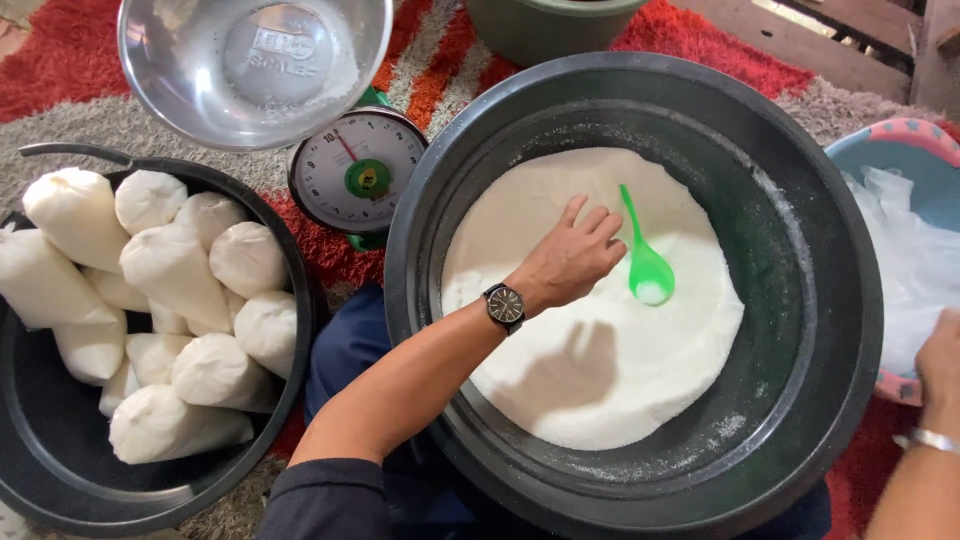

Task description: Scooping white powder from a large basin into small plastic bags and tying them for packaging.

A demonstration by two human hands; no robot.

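Left hand (572,262) open, fingers loosely curled, empty — hovering by the green scoop (643,262) resting in white powder (600,350). Right hand (940,365) at clear bags (905,270); grip indeterminate.

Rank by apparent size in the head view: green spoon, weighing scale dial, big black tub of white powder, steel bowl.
1. big black tub
2. steel bowl, though nearness to the camera may enlarge it
3. weighing scale dial
4. green spoon
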